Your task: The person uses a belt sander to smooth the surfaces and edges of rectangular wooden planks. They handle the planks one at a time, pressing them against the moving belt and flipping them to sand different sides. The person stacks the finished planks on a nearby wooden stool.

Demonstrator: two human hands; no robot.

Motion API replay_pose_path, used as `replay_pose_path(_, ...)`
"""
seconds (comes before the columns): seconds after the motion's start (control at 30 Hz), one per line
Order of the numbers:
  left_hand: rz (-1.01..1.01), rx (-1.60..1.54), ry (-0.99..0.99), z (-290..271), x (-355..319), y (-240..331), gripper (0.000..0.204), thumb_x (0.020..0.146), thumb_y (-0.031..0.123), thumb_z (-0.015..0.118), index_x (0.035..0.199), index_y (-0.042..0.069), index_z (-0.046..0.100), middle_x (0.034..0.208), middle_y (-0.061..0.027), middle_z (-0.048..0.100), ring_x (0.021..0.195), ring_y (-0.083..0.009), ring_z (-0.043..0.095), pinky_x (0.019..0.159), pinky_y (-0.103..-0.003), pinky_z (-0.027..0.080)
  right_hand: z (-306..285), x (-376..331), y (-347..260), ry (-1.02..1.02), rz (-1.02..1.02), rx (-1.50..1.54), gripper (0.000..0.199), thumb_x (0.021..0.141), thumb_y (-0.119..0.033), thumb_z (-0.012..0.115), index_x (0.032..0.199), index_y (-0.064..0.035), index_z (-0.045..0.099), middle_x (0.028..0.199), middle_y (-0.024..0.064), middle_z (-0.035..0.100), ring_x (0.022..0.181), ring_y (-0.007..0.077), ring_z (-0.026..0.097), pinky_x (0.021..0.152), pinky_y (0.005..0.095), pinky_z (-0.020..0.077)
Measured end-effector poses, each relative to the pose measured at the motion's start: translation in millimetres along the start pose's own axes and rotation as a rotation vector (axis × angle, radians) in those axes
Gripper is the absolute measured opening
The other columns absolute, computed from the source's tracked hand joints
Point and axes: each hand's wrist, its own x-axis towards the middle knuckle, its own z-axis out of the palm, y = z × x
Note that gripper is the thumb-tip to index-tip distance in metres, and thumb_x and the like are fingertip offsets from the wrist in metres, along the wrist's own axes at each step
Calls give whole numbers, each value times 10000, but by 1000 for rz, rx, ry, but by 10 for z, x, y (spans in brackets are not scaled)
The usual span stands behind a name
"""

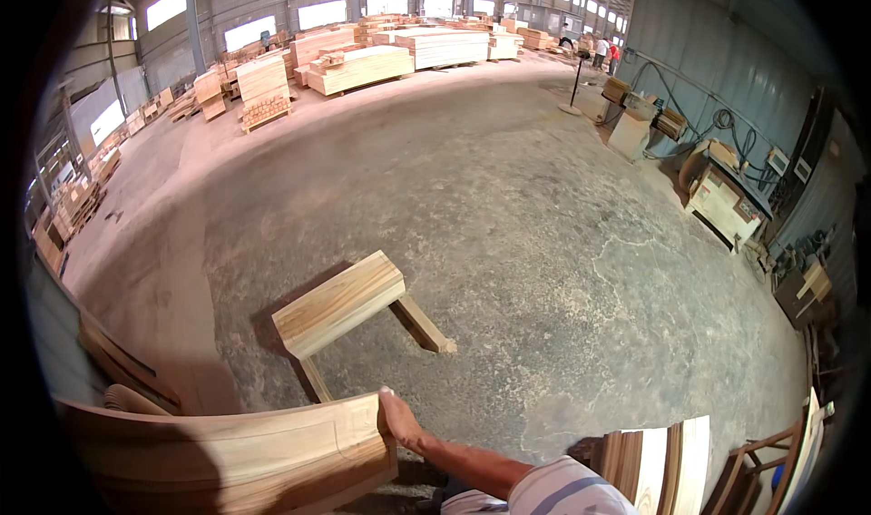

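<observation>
A long, pale wooden panel with a shallow outlined border lies across the lower left. My right hand reaches in from the lower right and grips the panel's right end, its fingertips at the top corner and the rest partly hidden by the edge. My left hand is out of sight. Just beyond the panel, a stack of planed boards rests on two wooden bearers, the right bearer sticking out toward me.
More boards stand at the lower right, beside a brown wooden frame. Machines and cables line the right wall. Large lumber stacks fill the far side, with people at the far right. Grey concrete floor lies between.
</observation>
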Motion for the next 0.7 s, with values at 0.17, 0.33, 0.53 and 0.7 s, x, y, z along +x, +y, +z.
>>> replay_pose_path(0.17,125,148,-14,65,101,-41,733,803,395,679,1351,23,364,1300,-181,437,1150,-336,439,990,-422,368,-22,10,556,-47,97,212,538,991,-418,302,1056,51,557,1057,60,568,1001,161,485,944,317,357)
replay_pose_path(0.33,181,384,-17,-3,165,-397,506,797,292,706,1181,11,533,1214,-199,512,1094,-333,499,929,-441,422,-384,223,1037,-168,95,-510,591,949,-494,371,1217,14,510,1160,171,586,1094,296,527,954,336,381)
replay_pose_path(0.53,604,974,-474,-51,-122,-871,267,791,201,716,987,33,646,1136,-203,570,1047,-338,544,893,-471,448,-71,-99,-867,-302,-166,222,679,953,-524,341,1403,-18,289,1361,124,431,1213,238,433,1005,361,341)
replay_pose_path(0.7,497,1000,-782,268,-406,-940,281,775,170,723,1007,29,654,1079,-151,623,992,-268,587,845,-421,475,192,-381,-1460,-543,-338,357,611,967,-427,410,1422,-46,262,1349,65,413,1220,175,393,1027,338,310)
